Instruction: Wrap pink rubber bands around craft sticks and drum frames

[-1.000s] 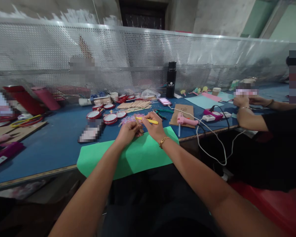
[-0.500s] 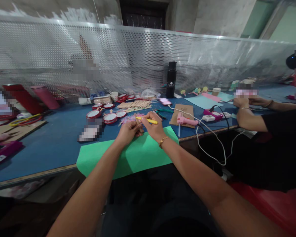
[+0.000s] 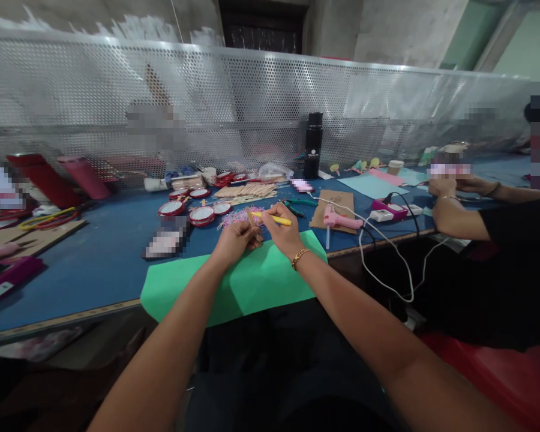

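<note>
Right hand (image 3: 284, 230) pinches yellow tool (image 3: 282, 221) (tilted); left hand (image 3: 234, 239) curls alongside.

A sheet (image 3: 261, 279) lies nearer the person than the fingers (image 3: 273, 212), overhanging the table (image 3: 99, 258). Loops (image 3: 232, 216) pile just behind the fingers, sticks (image 3: 245, 192) farther back; drums (image 3: 201, 216) sit left, a glue gun (image 3: 344, 220) right, partly on cardboard (image 3: 339, 199).

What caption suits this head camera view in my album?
Right hand with a slim yellow pen-like tool, left hand with a small tan piece, near a bright green sheet.
</note>
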Demonstrator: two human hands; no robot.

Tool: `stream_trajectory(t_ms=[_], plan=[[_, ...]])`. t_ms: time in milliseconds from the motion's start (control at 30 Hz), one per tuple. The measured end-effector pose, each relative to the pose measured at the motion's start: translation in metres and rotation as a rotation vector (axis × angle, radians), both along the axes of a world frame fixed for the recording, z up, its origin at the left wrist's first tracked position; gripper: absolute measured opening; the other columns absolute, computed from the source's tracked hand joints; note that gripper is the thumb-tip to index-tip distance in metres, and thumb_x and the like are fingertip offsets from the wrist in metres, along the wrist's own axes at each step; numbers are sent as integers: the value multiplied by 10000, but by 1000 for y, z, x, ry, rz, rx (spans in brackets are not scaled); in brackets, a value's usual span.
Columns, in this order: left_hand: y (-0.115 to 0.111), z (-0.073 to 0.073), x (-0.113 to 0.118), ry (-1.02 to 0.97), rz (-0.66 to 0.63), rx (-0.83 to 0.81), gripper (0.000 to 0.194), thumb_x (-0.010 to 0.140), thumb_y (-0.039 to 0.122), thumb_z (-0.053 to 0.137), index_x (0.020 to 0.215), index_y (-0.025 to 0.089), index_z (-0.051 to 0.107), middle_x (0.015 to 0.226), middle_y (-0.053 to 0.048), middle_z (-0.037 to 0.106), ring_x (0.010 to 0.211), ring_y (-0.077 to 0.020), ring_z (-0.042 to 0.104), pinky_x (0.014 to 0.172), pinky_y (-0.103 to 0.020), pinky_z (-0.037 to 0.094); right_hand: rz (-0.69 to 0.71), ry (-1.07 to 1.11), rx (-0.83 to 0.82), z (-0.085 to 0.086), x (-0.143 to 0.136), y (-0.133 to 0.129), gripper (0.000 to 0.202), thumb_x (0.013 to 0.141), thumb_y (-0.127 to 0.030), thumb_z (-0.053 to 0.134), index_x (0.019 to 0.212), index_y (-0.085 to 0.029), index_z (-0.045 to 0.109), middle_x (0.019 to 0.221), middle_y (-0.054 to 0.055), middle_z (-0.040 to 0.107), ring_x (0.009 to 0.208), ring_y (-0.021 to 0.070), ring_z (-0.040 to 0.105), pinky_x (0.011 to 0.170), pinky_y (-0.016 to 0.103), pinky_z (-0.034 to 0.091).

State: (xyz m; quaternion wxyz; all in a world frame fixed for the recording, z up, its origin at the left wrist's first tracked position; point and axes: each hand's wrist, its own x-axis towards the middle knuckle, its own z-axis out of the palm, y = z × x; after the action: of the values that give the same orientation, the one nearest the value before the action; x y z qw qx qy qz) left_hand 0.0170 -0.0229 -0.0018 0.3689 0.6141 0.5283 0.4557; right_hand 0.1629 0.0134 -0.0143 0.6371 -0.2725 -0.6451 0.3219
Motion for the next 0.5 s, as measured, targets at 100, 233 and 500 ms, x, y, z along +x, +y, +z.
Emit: stream_trajectory(t_ms=[100,233,500], plan=[[0,0,0,-2,9,4,393,733,533,772,672,166,648,589,-38,674,515,-129,601,544,-252,513,8,-26,16,-2,0,2,186,855,-377,588,743,-234,549,738,-13,620,711,152,577,713,289,479],[0,-1,-1,21,28,-4,398,730,543,775,689,166,653,630,-41,695,528,-131,610,548,-253,519,-65,4,-34,-1,0,3,192,856,-369,565,726,-232,528,697,-28,587,676,142,548,687,279,464],[0,-2,-2,11,-8,34,467,710,614,772,653,170,639,598,-42,671,519,-134,600,541,-259,512,-18,-82,54,3,1,-5,211,858,-338,571,681,-240,509,701,-21,598,702,154,544,689,287,452]])
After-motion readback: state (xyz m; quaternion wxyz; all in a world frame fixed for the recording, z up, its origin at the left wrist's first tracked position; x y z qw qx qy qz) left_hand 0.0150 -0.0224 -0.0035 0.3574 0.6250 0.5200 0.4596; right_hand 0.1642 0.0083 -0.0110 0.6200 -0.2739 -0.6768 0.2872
